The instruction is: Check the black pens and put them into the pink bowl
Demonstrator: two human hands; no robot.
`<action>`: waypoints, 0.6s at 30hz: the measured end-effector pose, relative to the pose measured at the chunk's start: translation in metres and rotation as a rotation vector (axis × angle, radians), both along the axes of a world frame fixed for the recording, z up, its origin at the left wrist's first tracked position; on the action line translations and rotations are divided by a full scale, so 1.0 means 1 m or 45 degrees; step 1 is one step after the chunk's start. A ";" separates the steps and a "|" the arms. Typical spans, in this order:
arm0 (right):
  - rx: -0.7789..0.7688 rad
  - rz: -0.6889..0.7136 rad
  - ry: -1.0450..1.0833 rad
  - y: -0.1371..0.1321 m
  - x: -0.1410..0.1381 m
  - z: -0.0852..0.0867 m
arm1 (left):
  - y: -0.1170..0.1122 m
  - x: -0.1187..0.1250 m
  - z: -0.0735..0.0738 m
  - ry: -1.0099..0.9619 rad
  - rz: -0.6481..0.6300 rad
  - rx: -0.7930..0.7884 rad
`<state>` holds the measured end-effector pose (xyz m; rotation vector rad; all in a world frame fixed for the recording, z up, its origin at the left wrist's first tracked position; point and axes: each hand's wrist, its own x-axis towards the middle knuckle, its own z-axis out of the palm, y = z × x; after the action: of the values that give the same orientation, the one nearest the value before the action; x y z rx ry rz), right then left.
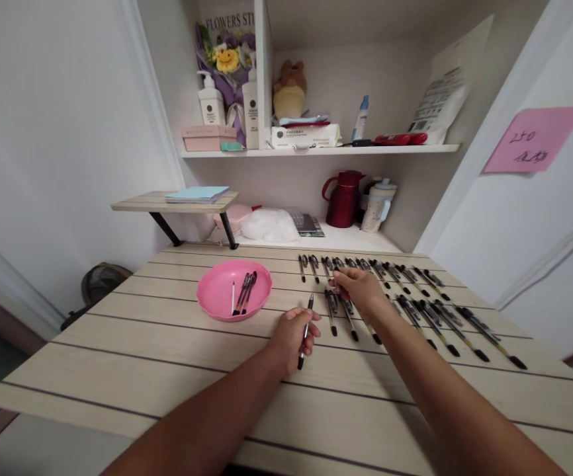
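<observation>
— What did the left hand have?

— The left hand [291, 336] lay on the pale, dark-striped wooden worktop [142, 344], just below the middle of the view. Its grip was closed, with fingers and thumb curled round a slim black plastic pen [309, 309]. The pen ran roughly from six o'clock to twelve, and an end stuck out of the fist each way.

— And the right hand?

— The right hand [360, 289] sat at about one o'clock from the left hand, near it but apart, palm down. Its fingertips rested on the long rows of black pens [430, 320] that were laid side by side and stretched off toward three o'clock. The fingers were bent over the pens at the left end of the rows. Whether that grip had hold of one could not be told.

— Anything else close by?

— A round pink plastic bowl [213, 291] stood at ten o'clock from the left hand, well apart from both hands, with a few loose pens [247, 291] lying inside it. Beyond the worktop, at twelve o'clock, a dark red jug [342, 198] stood on a white ledge.
</observation>
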<state>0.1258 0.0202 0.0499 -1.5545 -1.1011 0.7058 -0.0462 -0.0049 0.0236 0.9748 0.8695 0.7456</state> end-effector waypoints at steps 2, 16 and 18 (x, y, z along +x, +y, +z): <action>-0.140 0.088 -0.257 0.012 -0.001 0.000 | -0.001 0.001 -0.001 -0.017 0.020 -0.002; -0.562 0.115 -1.068 0.068 -0.025 -0.010 | 0.000 0.002 -0.002 -0.092 0.056 -0.023; -0.572 0.133 -1.157 0.071 -0.024 -0.013 | -0.001 0.002 -0.001 -0.086 0.054 -0.023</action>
<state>0.1015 0.0916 0.0367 -2.3180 -1.7696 0.2955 -0.0444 -0.0056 0.0226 0.9123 0.8388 0.8014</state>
